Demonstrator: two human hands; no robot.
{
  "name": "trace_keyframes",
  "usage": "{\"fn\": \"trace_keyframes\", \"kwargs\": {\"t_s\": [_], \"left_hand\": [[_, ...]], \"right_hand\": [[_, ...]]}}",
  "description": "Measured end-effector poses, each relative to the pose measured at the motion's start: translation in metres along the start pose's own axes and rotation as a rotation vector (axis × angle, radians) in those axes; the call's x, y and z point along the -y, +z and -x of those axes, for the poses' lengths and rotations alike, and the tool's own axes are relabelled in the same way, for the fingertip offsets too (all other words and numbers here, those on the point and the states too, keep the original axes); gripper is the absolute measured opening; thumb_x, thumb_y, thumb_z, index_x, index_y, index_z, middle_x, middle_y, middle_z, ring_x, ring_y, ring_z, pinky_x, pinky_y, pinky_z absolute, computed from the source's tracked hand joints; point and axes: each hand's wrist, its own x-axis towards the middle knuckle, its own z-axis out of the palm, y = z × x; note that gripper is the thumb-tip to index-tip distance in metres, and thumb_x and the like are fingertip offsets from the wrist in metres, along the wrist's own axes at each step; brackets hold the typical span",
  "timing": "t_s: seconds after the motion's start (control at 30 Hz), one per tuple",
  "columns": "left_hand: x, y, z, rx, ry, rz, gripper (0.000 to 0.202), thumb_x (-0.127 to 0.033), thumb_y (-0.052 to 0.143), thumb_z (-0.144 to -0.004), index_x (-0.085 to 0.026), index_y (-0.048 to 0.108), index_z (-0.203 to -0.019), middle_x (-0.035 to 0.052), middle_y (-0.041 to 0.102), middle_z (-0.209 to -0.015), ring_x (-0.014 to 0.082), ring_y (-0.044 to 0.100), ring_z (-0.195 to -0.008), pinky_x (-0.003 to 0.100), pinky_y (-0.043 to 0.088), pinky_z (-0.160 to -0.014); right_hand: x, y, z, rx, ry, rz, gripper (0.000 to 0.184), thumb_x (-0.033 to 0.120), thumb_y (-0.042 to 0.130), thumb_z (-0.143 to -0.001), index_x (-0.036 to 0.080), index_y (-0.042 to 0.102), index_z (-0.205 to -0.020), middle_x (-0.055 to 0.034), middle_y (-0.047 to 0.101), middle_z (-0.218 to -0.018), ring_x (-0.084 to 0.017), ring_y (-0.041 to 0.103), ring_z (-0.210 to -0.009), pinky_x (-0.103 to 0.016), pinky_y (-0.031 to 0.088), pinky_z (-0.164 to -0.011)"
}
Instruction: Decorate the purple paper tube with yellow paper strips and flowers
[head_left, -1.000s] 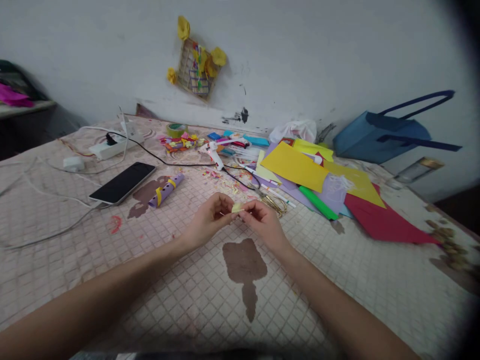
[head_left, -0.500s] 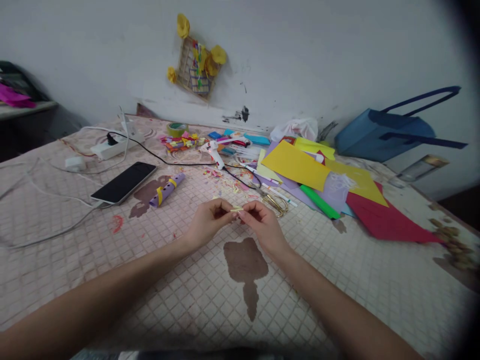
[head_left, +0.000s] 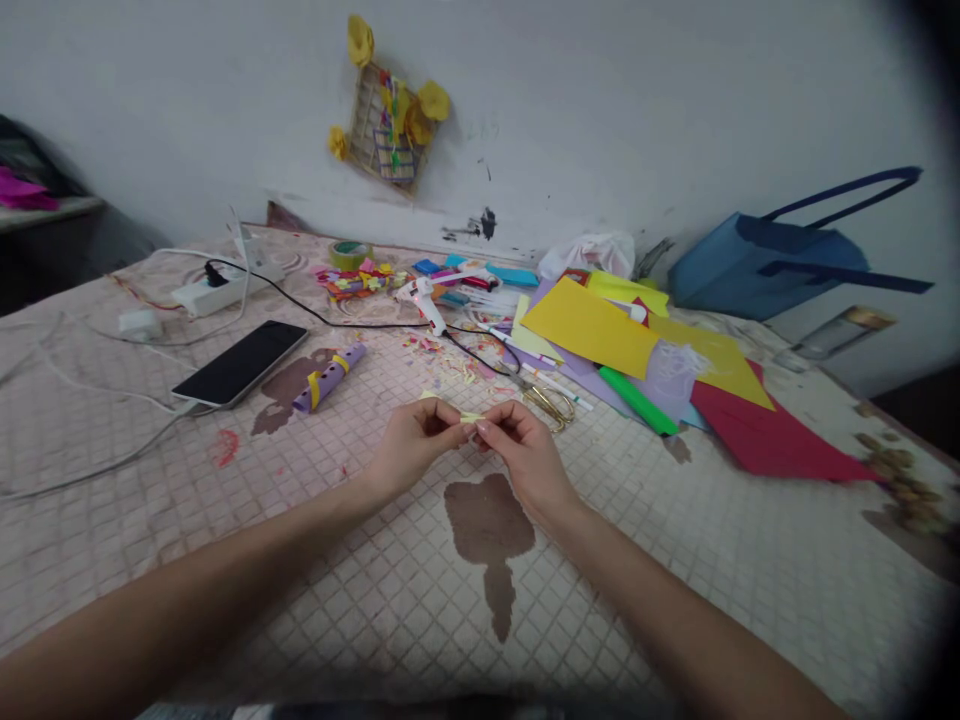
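Two bare hands, the left hand and the right hand, are pinching a small pale yellow paper strip between their fingertips, holding it above a tile-patterned cloth, near gold scissors.

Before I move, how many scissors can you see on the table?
1: the gold scissors lie beside the paper pile. More may be hidden under it.

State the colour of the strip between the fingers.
The strip is pale yellow, shown in the head view.
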Motion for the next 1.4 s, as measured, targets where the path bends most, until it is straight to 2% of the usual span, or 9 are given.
{"fn": "trace_keyframes", "kwargs": {"t_s": [0.13, 0.23, 0.33, 0.47, 0.67, 0.83, 1.03, 1.4], "left_hand": [[-0.0004, 0.0015, -0.0005, -0.053, -0.006, -0.008, 0.023, -0.027, 0.07, -0.067, -0.013, 0.052, -0.068, -0.0009, 0.057, -0.06, 0.0089, 0.053, -0.056, 0.021, 0.041, -0.053], [0.0023, 0.0015, -0.0019, -0.062, 0.004, 0.044, 0.025, -0.025, 0.07, -0.066, -0.014, 0.051, -0.078, -0.0029, 0.056, -0.063, 0.0083, 0.053, -0.055, 0.021, 0.041, -0.052], [0.0029, 0.0009, -0.0024, -0.01, 0.0, 0.065, 0.025, -0.025, 0.069, -0.068, -0.014, 0.052, -0.084, -0.0022, 0.056, -0.066, 0.0082, 0.053, -0.058, 0.021, 0.042, -0.054], [-0.0002, 0.0002, -0.0019, 0.05, -0.007, 0.008, 0.02, -0.028, 0.065, -0.072, -0.012, 0.054, -0.073, -0.0001, 0.057, -0.065, 0.0076, 0.051, -0.056, 0.021, 0.042, -0.054], [-0.0004, -0.0006, -0.0028, 0.033, 0.013, -0.001, 0.021, -0.029, 0.066, -0.071, -0.012, 0.054, -0.071, -0.0004, 0.056, -0.062, 0.0082, 0.05, -0.055, 0.022, 0.041, -0.053], [-0.0007, -0.0002, -0.0027, 0.034, 0.021, 0.003, 0.02, -0.027, 0.066, -0.071, -0.012, 0.054, -0.072, -0.0014, 0.055, -0.061, 0.0077, 0.049, -0.055, 0.021, 0.041, -0.053], [-0.0023, -0.0008, -0.0008, 0.079, -0.062, -0.063, 0.023, -0.033, 0.061, -0.075, -0.012, 0.054, -0.071, -0.0002, 0.056, -0.06, 0.0086, 0.052, -0.054, 0.022, 0.043, -0.053], [-0.0023, -0.0009, 0.0003, 0.067, -0.014, -0.064, 0.023, -0.034, 0.061, -0.075, -0.012, 0.055, -0.073, 0.0013, 0.058, -0.062, 0.0105, 0.054, -0.056, 0.024, 0.044, -0.055]], "right_hand": [[-0.0009, 0.001, -0.0004, -0.012, -0.01, -0.049, 0.015, 0.023, 0.064, -0.073, 0.021, 0.052, -0.083, 0.0046, 0.054, -0.069, -0.009, 0.051, -0.06, -0.024, 0.041, -0.059], [-0.0025, 0.0007, -0.0007, -0.006, -0.018, -0.046, 0.021, 0.022, 0.063, -0.074, 0.022, 0.05, -0.091, 0.0043, 0.055, -0.071, -0.01, 0.053, -0.061, -0.025, 0.042, -0.06], [-0.0032, 0.0003, -0.0004, -0.003, -0.021, -0.029, 0.022, 0.023, 0.062, -0.074, 0.022, 0.05, -0.093, 0.0036, 0.056, -0.072, -0.01, 0.053, -0.064, -0.025, 0.043, -0.063], [-0.0018, 0.001, 0.0002, -0.003, -0.026, 0.0, 0.023, 0.024, 0.061, -0.075, 0.022, 0.05, -0.094, 0.0029, 0.056, -0.074, -0.011, 0.053, -0.067, -0.026, 0.043, -0.066], [0.0028, -0.0001, 0.0009, 0.049, 0.024, 0.047, 0.017, 0.031, 0.06, -0.076, 0.021, 0.053, -0.087, 0.0005, 0.056, -0.076, -0.012, 0.052, -0.067, -0.025, 0.043, -0.062], [0.0044, -0.0029, 0.001, 0.092, 0.025, 0.109, 0.016, 0.034, 0.057, -0.079, 0.018, 0.055, -0.075, 0.0016, 0.054, -0.067, -0.011, 0.049, -0.062, -0.024, 0.04, -0.058], [0.0053, -0.0033, 0.0004, 0.065, -0.033, 0.166, 0.016, 0.034, 0.058, -0.079, 0.019, 0.055, -0.073, 0.0024, 0.053, -0.064, -0.011, 0.049, -0.06, -0.024, 0.039, -0.058], [0.0044, -0.0023, -0.0001, 0.074, -0.004, 0.068, 0.021, 0.038, 0.049, -0.084, 0.02, 0.055, -0.074, 0.0011, 0.054, -0.065, -0.013, 0.052, -0.062, -0.026, 0.044, -0.061]]}}
